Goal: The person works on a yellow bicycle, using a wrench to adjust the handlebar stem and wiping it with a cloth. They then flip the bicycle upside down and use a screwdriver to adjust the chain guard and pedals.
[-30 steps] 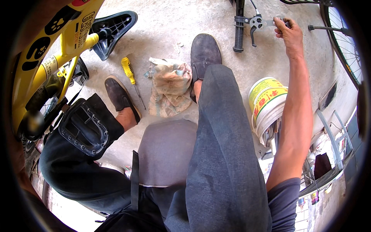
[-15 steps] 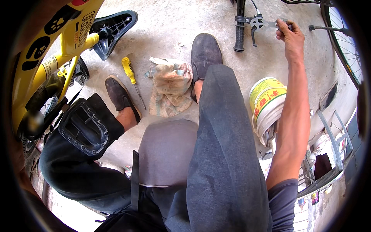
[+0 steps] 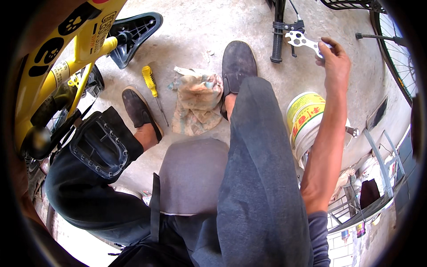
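My right hand [image 3: 334,55] pinches a flat silver multi-hole spanner [image 3: 302,40] by one end, between thumb and fingers. The spanner's other end, pierced by several holes, points left, over or beside a black brake lever and handlebar grip [image 3: 276,46]; whether it touches them I cannot tell. My left hand is not in view. On the left stands a yellow bicycle frame [image 3: 58,71]. Its black saddle [image 3: 135,38] shows its underside close to the floor. A yellow-handled screwdriver [image 3: 151,82] lies on the concrete beside a crumpled, stained cloth [image 3: 198,98].
A white and yellow bucket [image 3: 307,113] stands right of my right leg, partly behind my forearm. A spoked bicycle wheel [image 3: 396,62] is at the far right. A metal rack [image 3: 382,155] stands lower right. A black plastic part [image 3: 100,144] hangs before my left knee.
My right hand has moved slightly down and tilted the spanner. The spanner's flat face and holes now show plainly in front of the brake lever.
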`<state>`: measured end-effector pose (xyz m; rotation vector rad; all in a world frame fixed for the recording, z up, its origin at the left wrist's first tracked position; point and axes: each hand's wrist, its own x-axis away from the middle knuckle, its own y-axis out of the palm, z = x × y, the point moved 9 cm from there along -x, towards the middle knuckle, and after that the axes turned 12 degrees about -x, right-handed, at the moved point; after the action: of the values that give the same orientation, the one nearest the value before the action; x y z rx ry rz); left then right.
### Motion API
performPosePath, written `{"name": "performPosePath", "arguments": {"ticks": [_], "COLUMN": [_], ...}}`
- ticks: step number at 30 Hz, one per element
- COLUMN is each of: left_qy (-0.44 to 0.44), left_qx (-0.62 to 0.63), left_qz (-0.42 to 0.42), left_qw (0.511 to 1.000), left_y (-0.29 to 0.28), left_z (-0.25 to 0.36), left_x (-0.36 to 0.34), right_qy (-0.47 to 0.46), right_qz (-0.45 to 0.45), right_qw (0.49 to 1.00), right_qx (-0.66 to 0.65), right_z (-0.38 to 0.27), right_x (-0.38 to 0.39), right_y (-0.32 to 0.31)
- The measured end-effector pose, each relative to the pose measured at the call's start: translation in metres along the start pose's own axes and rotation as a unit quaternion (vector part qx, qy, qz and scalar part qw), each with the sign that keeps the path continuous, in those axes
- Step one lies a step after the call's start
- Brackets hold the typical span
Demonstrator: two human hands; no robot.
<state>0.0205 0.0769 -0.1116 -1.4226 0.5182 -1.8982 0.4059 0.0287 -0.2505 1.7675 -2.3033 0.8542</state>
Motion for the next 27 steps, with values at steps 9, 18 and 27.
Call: {"name": "performPosePath", "arguments": {"ticks": [9,18,27], "left_qy": [-0.002,-0.001,-0.002], "left_qx": [0.003,0.005,0.007], "left_qz": [0.003,0.002,0.0], "left_qw": [1.0,1.0,1.0], "left_y": [-0.003,-0.003,-0.003], "left_z": [0.002,0.006,0.008], "left_x": [0.0,-0.001,-0.001], "right_qy": [0.025,-0.148,0.102], "right_qz": [-0.001,-0.034,-0.003], "right_qw": [0.998,0.92,0.99], "right_qx": [0.056,0.362,-0.095], "right_z": [0.015,-0.001,0.03], "right_x": [0.05,0.063,0.067], "right_y": [0.016,0.031,0.032]}}
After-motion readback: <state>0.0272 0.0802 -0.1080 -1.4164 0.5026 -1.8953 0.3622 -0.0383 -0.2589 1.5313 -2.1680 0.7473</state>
